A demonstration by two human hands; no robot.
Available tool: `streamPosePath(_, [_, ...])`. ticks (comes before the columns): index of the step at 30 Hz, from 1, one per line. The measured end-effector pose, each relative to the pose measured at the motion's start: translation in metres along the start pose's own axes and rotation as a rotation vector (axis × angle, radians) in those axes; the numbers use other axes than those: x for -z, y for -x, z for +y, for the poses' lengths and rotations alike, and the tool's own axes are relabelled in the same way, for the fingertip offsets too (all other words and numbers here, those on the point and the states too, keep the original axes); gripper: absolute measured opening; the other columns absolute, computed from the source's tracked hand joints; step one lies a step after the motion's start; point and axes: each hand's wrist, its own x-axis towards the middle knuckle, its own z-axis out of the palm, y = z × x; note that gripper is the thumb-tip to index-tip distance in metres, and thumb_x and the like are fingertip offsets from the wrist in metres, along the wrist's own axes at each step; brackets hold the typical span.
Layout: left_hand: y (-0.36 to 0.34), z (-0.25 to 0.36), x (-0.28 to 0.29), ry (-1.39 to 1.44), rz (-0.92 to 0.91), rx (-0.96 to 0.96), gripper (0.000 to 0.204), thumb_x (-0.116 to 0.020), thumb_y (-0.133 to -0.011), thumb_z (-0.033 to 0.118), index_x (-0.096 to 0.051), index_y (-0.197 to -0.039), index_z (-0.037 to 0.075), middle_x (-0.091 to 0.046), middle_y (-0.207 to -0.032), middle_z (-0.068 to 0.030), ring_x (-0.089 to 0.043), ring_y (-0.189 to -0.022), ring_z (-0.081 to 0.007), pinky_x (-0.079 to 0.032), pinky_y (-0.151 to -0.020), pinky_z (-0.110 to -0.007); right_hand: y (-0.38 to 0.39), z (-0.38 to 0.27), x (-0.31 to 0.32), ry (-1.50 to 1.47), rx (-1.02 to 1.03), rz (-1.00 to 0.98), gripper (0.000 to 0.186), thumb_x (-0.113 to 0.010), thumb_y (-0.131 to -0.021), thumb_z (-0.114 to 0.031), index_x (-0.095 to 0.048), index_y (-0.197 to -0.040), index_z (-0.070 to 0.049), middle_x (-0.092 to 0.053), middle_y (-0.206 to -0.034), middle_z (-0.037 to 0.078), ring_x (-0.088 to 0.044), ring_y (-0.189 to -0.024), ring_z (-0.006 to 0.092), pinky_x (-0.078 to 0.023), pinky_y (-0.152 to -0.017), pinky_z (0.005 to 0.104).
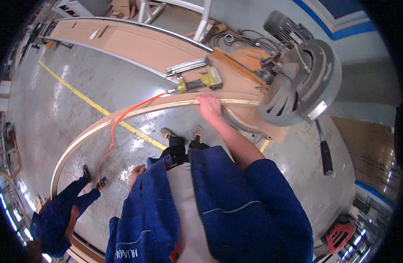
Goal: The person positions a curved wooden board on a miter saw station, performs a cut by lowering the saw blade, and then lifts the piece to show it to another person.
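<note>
A long, pale plywood strip [135, 112] runs from the left side to the saw; the fisheye view bends it. My right hand [209, 106] is closed over the strip near its right end, just left of the guard of a grey cut-off saw [298, 85]. That end of the strip reaches the saw's guard. My left hand [138, 171] is low at my left side, mostly covered by my blue jacket; its fingers are too small and hidden to read. Beyond my right hand, a yellow-green nail gun [200, 81] lies on the cardboard-covered bench [135, 46].
An orange air hose [115, 128] drops from the nail gun to the floor. The saw's black handle [326, 158] sticks out at right. At left stands another person [63, 217] in blue, beside the strip's other end. Cables [236, 41] lie behind the saw; a yellow line [94, 104] crosses the floor.
</note>
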Motion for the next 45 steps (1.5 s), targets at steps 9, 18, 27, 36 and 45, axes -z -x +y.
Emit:
streamPosePath(9, [0.044, 0.073, -0.011, 0.06, 0.049, 0.059, 0.038, -0.064, -0.099, 0.016, -0.059, -0.128, -0.007, -0.073, -0.099, -0.0168, -0.072, -0.085, -0.0213, -0.059, -0.078, -0.033, -0.001, -0.003, 0.008, 0.021, 0.06, 0.023, 0.024, -0.079, -0.076, -0.02, -0.072, -0.098, -0.014, -0.072, -0.097, 0.008, -0.068, -0.094, 0.0316, -0.053, -0.082, 0.0454])
streamPosePath(18, [0.051, 0.082, -0.008, 0.06, 0.039, 0.054, 0.039, -0.062, -0.098, 0.017, -0.059, -0.129, -0.007, -0.073, -0.102, -0.0184, -0.073, -0.087, -0.0222, -0.06, -0.079, -0.034, 0.0, -0.002, 0.009, 0.009, 0.063, 0.038, 0.024, -0.079, -0.075, -0.018, -0.071, -0.097, -0.014, -0.072, -0.098, 0.007, -0.068, -0.095, 0.0308, -0.053, -0.083, 0.0443])
streamPosePath(27, [0.043, 0.066, -0.013, 0.186, 0.056, 0.092, 0.036, -0.063, -0.096, 0.02, -0.063, -0.126, 0.0, -0.073, -0.1, -0.014, -0.072, -0.085, -0.02, -0.058, -0.072, -0.033, -0.001, -0.01, 0.016, 0.028, 0.05, -0.006, 0.023, -0.074, -0.079, -0.018, -0.072, -0.102, -0.017, -0.072, -0.101, 0.009, -0.068, -0.095, 0.032, -0.053, -0.082, 0.0464])
streamPosePath(36, [0.026, 0.123, -0.011, 0.05, 0.012, -0.119, 0.032, -0.06, -0.095, 0.016, -0.065, -0.122, -0.002, -0.073, -0.089, -0.011, -0.068, -0.073, -0.015, -0.055, -0.067, -0.03, -0.005, 0.004, -0.004, 0.056, -0.088, -0.151, 0.029, -0.074, -0.078, -0.025, -0.072, -0.105, -0.016, -0.071, -0.104, 0.011, -0.067, -0.1, 0.0332, -0.053, -0.086, 0.0471])
streamPosePath(45, [-0.032, 0.398, -0.097, -0.397, -0.114, -0.878, 0.027, -0.067, -0.091, 0.017, -0.069, -0.113, 0.001, -0.072, -0.096, -0.0183, -0.071, -0.086, -0.0283, -0.055, -0.081, -0.038, -0.003, 0.0, 0.013, -0.062, 0.161, 0.082, 0.014, -0.073, -0.072, -0.012, -0.065, -0.084, -0.01, -0.067, -0.09, 0.008, -0.066, -0.094, 0.0285, -0.052, -0.083, 0.0441])
